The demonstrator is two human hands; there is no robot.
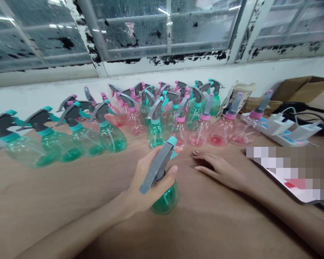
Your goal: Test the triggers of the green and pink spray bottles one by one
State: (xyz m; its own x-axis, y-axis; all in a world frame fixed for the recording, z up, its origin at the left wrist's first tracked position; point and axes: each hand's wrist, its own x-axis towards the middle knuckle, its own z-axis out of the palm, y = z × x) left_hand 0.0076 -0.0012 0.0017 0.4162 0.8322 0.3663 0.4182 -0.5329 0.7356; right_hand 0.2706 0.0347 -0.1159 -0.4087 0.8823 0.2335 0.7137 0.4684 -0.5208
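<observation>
My left hand (148, 180) is wrapped round the neck of a green spray bottle (166, 201) with a grey and teal trigger head. That bottle is near the middle of the table, its head above my thumb. My right hand (221, 167) rests on the tabletop to the right, fingers stretched out and holding nothing. Behind my hands stands a crowd of spray bottles. Green ones with teal collars, such as the green bottle (112, 138), line the left. Pink ones with pink collars, such as the pink bottle (221, 133), stand on the right.
A power strip (294, 138) with white chargers lies at the right, beside a black cable loop. In front of it is a tablet-like device (294, 180) with a blurred screen. A paper cup (240, 93) and an open cardboard box (304, 90) stand against the wall.
</observation>
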